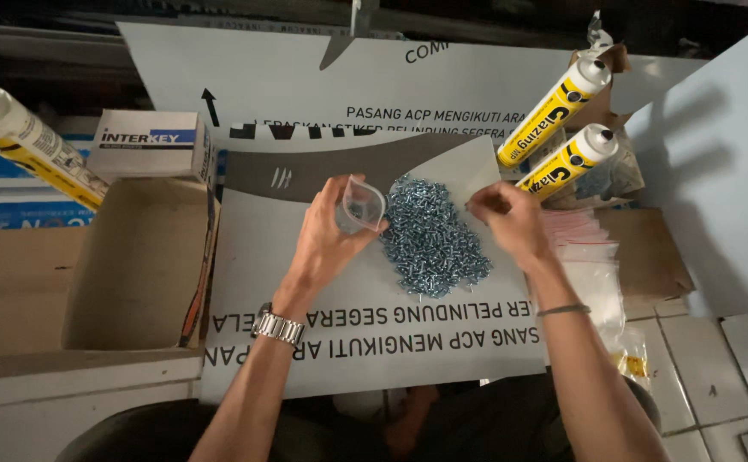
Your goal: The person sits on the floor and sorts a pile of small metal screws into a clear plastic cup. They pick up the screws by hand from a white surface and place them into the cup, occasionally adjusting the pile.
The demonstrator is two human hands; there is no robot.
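Note:
My left hand [327,235] holds a small clear plastic bag [361,205] open, just left of a heap of small silvery screws [432,233]. The heap lies on a pale printed sheet [305,342]. My right hand [511,218] hovers at the heap's upper right edge with fingertips pinched together; whether a screw is between them cannot be told. A metal watch sits on my left wrist and a thin band on my right.
An open cardboard box [139,265] stands at the left, with a small white carton [151,144] behind it. Two yellow sealant cartridges [558,128] lie at the upper right and another [23,141] at the far left. A stack of clear zip bags [592,257] lies right of my right arm.

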